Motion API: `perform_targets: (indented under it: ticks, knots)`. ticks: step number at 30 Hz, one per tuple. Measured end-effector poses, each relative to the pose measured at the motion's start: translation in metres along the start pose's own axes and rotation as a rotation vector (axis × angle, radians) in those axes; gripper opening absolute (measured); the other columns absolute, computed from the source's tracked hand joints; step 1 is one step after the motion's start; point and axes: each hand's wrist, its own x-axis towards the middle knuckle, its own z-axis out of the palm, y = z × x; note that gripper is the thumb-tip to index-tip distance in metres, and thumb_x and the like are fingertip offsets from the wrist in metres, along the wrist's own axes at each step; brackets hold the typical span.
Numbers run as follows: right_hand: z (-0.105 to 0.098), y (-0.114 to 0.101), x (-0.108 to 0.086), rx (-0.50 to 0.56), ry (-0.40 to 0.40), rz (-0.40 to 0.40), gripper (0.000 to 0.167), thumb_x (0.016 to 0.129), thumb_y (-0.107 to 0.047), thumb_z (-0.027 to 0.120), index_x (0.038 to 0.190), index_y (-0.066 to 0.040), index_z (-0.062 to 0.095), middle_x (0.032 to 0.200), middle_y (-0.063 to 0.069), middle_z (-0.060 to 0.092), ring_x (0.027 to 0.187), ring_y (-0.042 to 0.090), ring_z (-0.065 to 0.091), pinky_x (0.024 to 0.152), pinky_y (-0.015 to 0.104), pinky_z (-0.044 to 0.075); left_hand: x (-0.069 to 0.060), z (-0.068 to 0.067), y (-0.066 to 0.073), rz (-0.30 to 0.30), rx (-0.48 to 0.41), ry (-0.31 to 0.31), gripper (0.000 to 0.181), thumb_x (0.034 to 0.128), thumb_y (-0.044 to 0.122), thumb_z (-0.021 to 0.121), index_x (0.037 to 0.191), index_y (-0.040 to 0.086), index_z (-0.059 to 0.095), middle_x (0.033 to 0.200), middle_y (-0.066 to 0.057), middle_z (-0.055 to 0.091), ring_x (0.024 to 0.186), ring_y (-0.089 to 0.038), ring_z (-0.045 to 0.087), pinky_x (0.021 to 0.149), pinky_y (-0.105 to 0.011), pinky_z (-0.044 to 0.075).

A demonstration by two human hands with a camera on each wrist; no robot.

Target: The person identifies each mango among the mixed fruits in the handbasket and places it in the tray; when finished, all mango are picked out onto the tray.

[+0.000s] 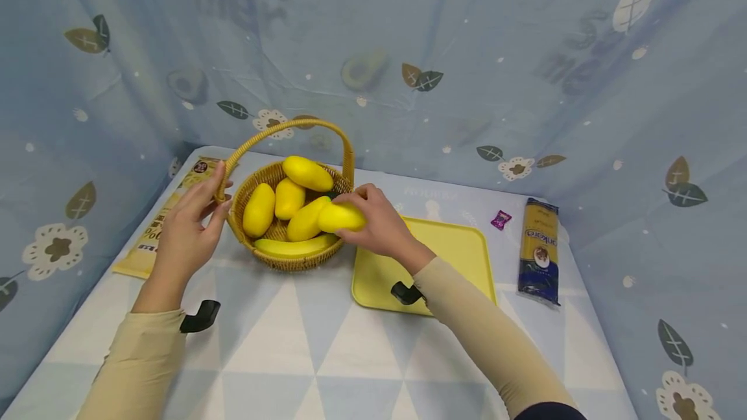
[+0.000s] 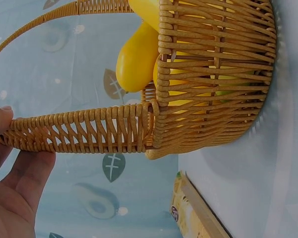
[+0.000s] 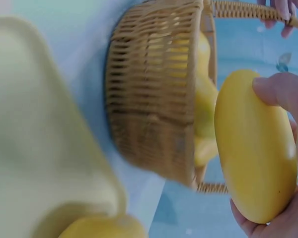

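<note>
A wicker basket holds several yellow mango-shaped fruits and a banana. My left hand pinches the left side of its handle between thumb and fingers. Over the basket's right rim, my right hand grips one yellow mango; in the head view this mango overlaps another lying in the basket. Something small and dark green behind it is mostly hidden by the fruit and the hand.
Right of the basket lies a yellow tray; the right wrist view shows another yellow fruit at its corner. A yellow packet is left of the basket. Farther right are a small purple wrapper and a gold-and-blue packet. Curtains surround the table.
</note>
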Motion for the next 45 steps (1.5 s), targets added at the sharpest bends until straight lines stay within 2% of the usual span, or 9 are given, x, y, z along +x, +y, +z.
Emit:
perform_targets:
  ticks: [6, 15, 20, 25, 29, 32, 36, 41, 45]
  knots:
    - [-0.015, 0.026, -0.028, 0.063, 0.097, 0.109, 0.050, 0.088, -0.039, 0.079, 0.134, -0.030, 0.062, 0.121, 0.005, 0.044, 0.106, 0.024, 0.046, 0.087, 0.040, 0.049, 0.000, 0.000, -0.001, 0.000, -0.007, -0.004, 0.081, 0.0952, -0.006, 0.065, 0.158, 0.036, 0.036, 0.134, -0.013, 0.061, 0.114, -0.034, 0.063, 0.098, -0.001, 0.035]
    - [-0.034, 0.066, -0.067, 0.053, 0.166, 0.247, 0.051, 0.088, -0.041, 0.079, 0.135, -0.028, 0.061, 0.125, 0.009, 0.043, 0.110, 0.029, 0.046, 0.093, 0.046, 0.052, 0.000, 0.000, -0.002, 0.013, -0.012, -0.002, 0.084, 0.0948, -0.007, 0.065, 0.158, 0.039, 0.035, 0.133, -0.013, 0.061, 0.113, -0.034, 0.063, 0.098, -0.001, 0.035]
    - [-0.036, 0.089, -0.085, 0.045, 0.222, 0.327, 0.052, 0.088, -0.034, 0.081, 0.136, -0.025, 0.060, 0.127, 0.014, 0.043, 0.113, 0.033, 0.046, 0.094, 0.051, 0.050, 0.000, 0.000, -0.002, 0.020, -0.016, -0.002, 0.083, 0.0945, -0.008, 0.065, 0.158, 0.037, 0.036, 0.133, -0.014, 0.061, 0.113, -0.034, 0.063, 0.098, -0.002, 0.036]
    - [-0.031, 0.110, -0.097, 0.035, 0.270, 0.434, 0.055, 0.088, -0.033, 0.081, 0.137, -0.021, 0.060, 0.128, 0.018, 0.043, 0.115, 0.036, 0.046, 0.097, 0.053, 0.047, 0.000, -0.001, -0.002, 0.016, -0.019, 0.000, 0.084, 0.0945, -0.009, 0.065, 0.158, 0.037, 0.036, 0.132, -0.014, 0.061, 0.113, -0.034, 0.063, 0.099, -0.002, 0.036]
    - [-0.025, 0.123, -0.103, 0.056, 0.268, 0.528, 0.056, 0.089, -0.036, 0.080, 0.138, -0.019, 0.059, 0.126, 0.019, 0.042, 0.114, 0.037, 0.046, 0.099, 0.053, 0.046, 0.001, -0.001, -0.002, 0.015, -0.020, -0.005, 0.084, 0.0947, -0.009, 0.064, 0.158, 0.038, 0.035, 0.132, -0.014, 0.061, 0.114, -0.035, 0.063, 0.099, -0.002, 0.036]
    - [-0.020, 0.130, -0.106, 0.064, 0.243, 0.562, 0.055, 0.091, -0.035, 0.078, 0.140, -0.018, 0.058, 0.126, 0.021, 0.042, 0.114, 0.038, 0.045, 0.101, 0.053, 0.044, 0.001, -0.001, -0.001, 0.015, -0.019, -0.007, 0.084, 0.0947, -0.009, 0.064, 0.158, 0.038, 0.035, 0.132, -0.015, 0.061, 0.114, -0.035, 0.063, 0.099, -0.002, 0.036]
    - [-0.014, 0.137, -0.108, 0.068, 0.207, 0.585, 0.057, 0.092, -0.036, 0.077, 0.142, -0.017, 0.056, 0.127, 0.022, 0.041, 0.115, 0.040, 0.044, 0.101, 0.053, 0.042, 0.000, -0.001, -0.001, 0.008, -0.019, -0.008, 0.083, 0.0950, -0.008, 0.064, 0.158, 0.037, 0.035, 0.132, -0.015, 0.061, 0.114, -0.036, 0.063, 0.099, -0.003, 0.037]
    - [-0.009, 0.141, -0.108, 0.075, 0.198, 0.601, 0.059, 0.094, -0.040, 0.074, 0.145, -0.017, 0.053, 0.130, 0.023, 0.040, 0.118, 0.040, 0.044, 0.104, 0.053, 0.041, 0.001, 0.000, -0.002, 0.013, -0.017, -0.009, 0.082, 0.0950, -0.008, 0.064, 0.159, 0.034, 0.036, 0.132, -0.014, 0.061, 0.113, -0.034, 0.064, 0.099, -0.003, 0.037]
    - [-0.008, 0.143, -0.109, 0.065, 0.179, 0.584, 0.056, 0.097, -0.033, 0.069, 0.147, -0.014, 0.051, 0.137, 0.024, 0.040, 0.123, 0.042, 0.044, 0.110, 0.056, 0.039, 0.001, -0.001, -0.003, 0.017, -0.015, -0.008, 0.083, 0.0946, -0.009, 0.065, 0.159, 0.034, 0.035, 0.132, -0.014, 0.061, 0.112, -0.033, 0.064, 0.099, -0.003, 0.037]
